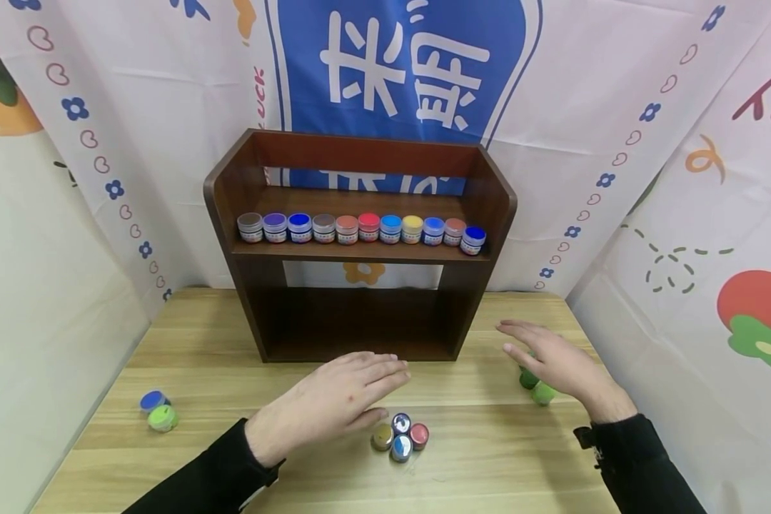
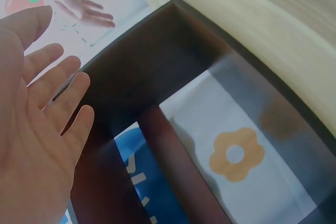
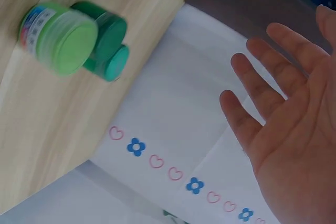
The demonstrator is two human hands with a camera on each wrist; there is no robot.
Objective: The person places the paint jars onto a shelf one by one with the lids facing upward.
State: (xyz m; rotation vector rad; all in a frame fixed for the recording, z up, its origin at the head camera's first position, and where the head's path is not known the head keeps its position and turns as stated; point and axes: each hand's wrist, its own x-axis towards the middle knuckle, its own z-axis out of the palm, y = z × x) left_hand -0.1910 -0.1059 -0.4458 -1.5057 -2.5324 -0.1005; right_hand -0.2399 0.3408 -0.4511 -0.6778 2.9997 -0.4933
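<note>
Left hand (image 1: 330,403) and right hand (image 1: 562,362), fingers (image 2: 71,98) straight, slightly spread, near upright jars (image 1: 401,450), lids (image 1: 419,432) up, axes vertical.

Head cam: green jars (image 1: 542,393) — partly hidden behind R grip (image 1: 557,360).

At twelve o'clock in the head view, the hanging cloth (image 1: 572,64) carries a blue panel (image 1: 406,93) with large white Chinese characters; one reads 来, the other is uncertain. Toward eleven, red lettering (image 1: 260,96) running sideways reads LUCK. At two, red letters (image 1: 748,100) on the side cloth (image 1: 681,207) are cut off. Print on the shelf's (image 1: 360,251) jars (image 1: 369,234) is too small; at ten in the right wrist view, the light green jar's (image 3: 60,40) label (image 3: 38,30) blurs.
</note>
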